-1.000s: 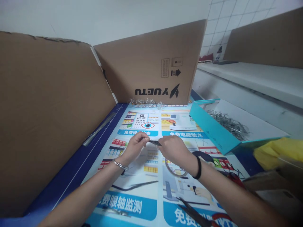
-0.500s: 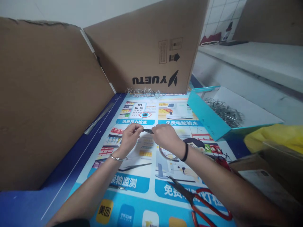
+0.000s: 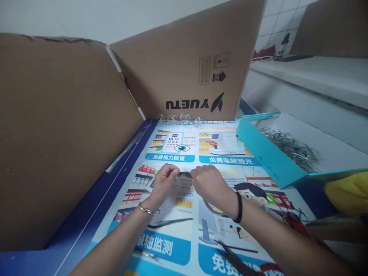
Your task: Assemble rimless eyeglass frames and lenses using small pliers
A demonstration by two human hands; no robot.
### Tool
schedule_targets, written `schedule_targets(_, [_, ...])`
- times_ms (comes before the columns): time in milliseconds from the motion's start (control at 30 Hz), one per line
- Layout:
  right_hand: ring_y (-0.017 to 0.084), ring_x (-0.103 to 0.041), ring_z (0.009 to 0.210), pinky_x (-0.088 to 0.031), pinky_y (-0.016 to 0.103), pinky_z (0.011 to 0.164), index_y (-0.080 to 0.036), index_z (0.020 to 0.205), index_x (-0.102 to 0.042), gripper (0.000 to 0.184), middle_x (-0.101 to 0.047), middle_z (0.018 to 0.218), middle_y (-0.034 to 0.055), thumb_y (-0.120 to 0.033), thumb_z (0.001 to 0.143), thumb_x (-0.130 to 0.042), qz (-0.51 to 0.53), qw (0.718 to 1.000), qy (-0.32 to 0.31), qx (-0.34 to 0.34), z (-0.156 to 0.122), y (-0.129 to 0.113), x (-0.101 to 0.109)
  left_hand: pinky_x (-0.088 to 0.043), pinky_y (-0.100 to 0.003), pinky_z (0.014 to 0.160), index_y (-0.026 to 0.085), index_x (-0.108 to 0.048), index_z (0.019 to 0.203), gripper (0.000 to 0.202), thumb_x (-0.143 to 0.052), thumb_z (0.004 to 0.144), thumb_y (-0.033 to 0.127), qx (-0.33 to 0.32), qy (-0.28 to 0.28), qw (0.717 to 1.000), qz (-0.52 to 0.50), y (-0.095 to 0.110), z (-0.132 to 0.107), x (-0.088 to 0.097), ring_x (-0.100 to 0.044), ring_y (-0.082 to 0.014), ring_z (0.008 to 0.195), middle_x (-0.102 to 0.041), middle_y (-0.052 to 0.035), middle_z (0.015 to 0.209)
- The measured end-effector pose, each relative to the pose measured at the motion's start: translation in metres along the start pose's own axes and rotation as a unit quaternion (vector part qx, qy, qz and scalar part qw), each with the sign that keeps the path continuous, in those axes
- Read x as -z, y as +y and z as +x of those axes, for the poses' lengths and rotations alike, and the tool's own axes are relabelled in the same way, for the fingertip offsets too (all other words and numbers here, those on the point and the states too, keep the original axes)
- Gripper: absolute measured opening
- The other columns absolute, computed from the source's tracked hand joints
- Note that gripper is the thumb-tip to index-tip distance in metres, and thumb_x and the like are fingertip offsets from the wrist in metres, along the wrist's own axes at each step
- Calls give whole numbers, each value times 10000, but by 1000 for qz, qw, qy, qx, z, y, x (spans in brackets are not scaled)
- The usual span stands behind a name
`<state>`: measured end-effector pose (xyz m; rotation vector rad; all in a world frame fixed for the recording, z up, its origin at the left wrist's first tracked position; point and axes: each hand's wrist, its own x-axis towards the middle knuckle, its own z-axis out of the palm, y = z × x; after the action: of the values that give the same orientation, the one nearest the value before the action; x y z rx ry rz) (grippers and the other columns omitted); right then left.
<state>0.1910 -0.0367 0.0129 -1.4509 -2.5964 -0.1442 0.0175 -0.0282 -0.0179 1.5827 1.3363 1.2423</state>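
Note:
Both of my hands meet over the printed poster (image 3: 172,245) on the table. My left hand (image 3: 164,183), with a metal bangle on the wrist, pinches one end of a small dark slender piece (image 3: 185,174). My right hand (image 3: 207,183), a black band on its wrist, is closed on the other end. A thin wire-like loop (image 3: 211,209) hangs under my right wrist; what it belongs to I cannot make out. A thin dark strip (image 3: 172,222) lies on the poster below my left hand.
Tall cardboard panels (image 3: 63,126) stand at the left, and a YUETU box (image 3: 189,69) at the back. A teal tray (image 3: 267,157) with a heap of metal wire parts (image 3: 290,145) sits at the right. Red-handled scissors (image 3: 238,264) lie near the bottom. Yellow cloth (image 3: 347,191) is at far right.
The view has tilted back up, hiding most of the scissors. My hands stay pinched together on the small dark piece, with almost no movement.

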Motion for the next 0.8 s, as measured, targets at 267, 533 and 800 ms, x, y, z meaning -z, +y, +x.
schedule_targets(267, [190,-568,650,-276,301,585,-155,745,-601,157,-640,700,81,-87,779,-463,-9,1000,13,8,0,0,-1,-402,-218,611,172,-577,740,136,-584,809,289,-11,-5,999,-37,-6,0,-1,-493,-100,623,-572,14,696])
schedule_targets(533, [207,-572,726,-302,316,656,-164,757,-624,133,-644,750,81,-172,820,-507,-12,1000,27,-5,0,1,5,-394,-215,596,171,-565,743,122,-609,783,277,42,-7,988,-152,-6,4,-1,-478,-86,598,-581,21,707])
schedule_targets(800, [210,-559,743,-281,327,674,-181,758,-613,122,-636,756,64,-166,814,-506,-23,998,53,-8,-1,5,13,-405,-227,633,171,-556,762,126,-627,769,276,49,-16,968,-244,-5,7,2,-498,-86,631,-583,8,757])
